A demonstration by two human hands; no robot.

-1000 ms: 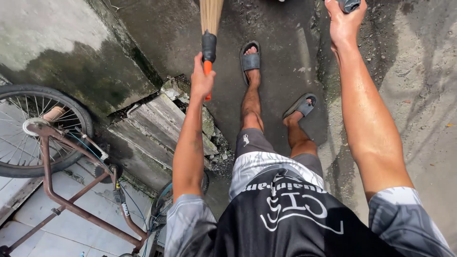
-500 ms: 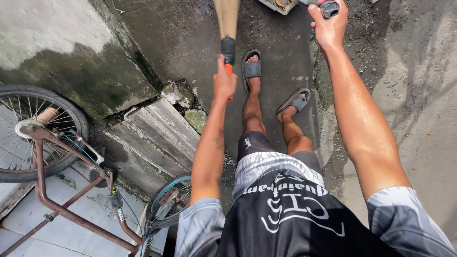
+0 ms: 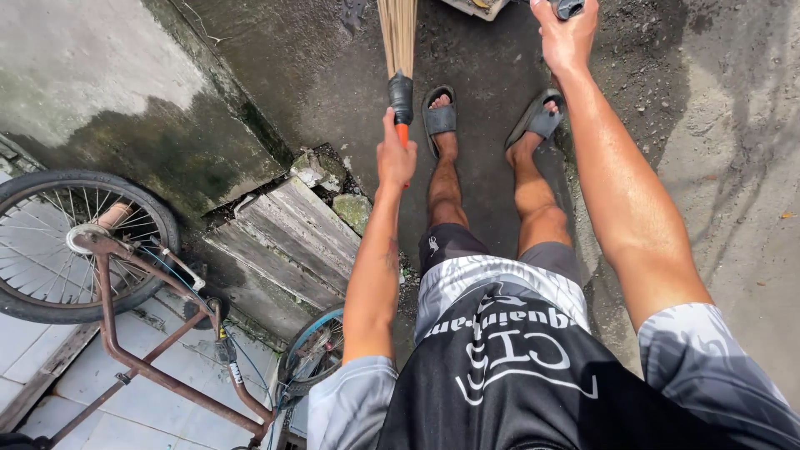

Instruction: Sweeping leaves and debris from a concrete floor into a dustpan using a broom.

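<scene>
A stick broom is held upright-looking in the view from above, its pale bristle bundle reaching to the top edge of the picture and its black binding and orange handle gripped below. The left hand is clenched around the orange handle, arm stretched forward. The right hand is raised at the top of the picture and closed around a dark handle, of which only a small part is seen; what it belongs to cannot be told. A pale object is cut off by the top edge between the two hands. Two feet in dark grey slide sandals are planted on damp, dirty concrete ground. To the left, weathered wooden planks and broken stones lie by a stained wall, and a rusty bicycle stands on pale tiles. The step in hand is judged to be sweeping grit along the ground; the next stroke would call for the bristles to be drawn low across the concrete towards the object at the top.
</scene>
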